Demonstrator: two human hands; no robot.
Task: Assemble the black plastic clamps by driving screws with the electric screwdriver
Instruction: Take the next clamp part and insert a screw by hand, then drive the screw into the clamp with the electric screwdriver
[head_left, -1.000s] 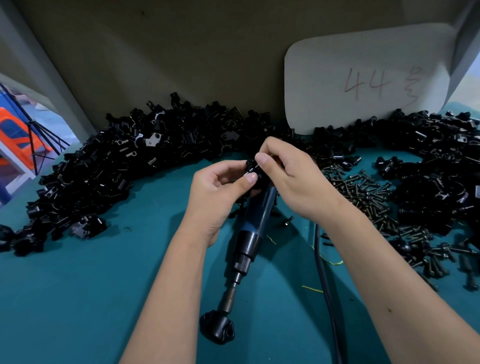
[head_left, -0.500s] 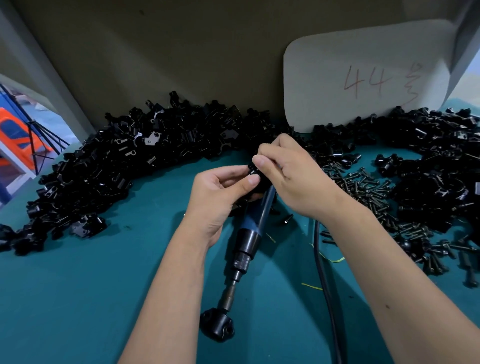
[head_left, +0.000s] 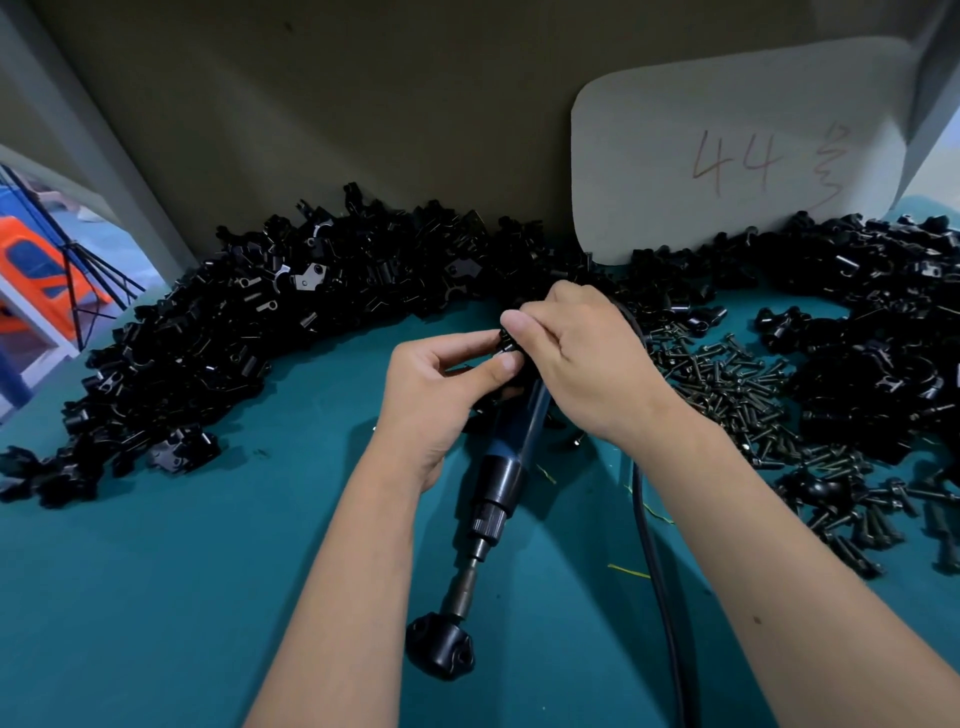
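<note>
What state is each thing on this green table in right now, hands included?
Left hand: pinches a small black plastic clamp piece.
Right hand: pinches the same piece from above.
Blue-and-black electric screwdriver: lying on the table, bit end in a black rounded clamp.
Heap of black clamp parts: loose, piled.
Dark metal screws: scattered loose.
Black cable: trailing across the table.

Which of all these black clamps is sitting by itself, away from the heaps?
The clamp nearest the camera, lying alone on the teal mat at the tip of the electric screwdriver. The others lie heaped along the back and right.
</note>
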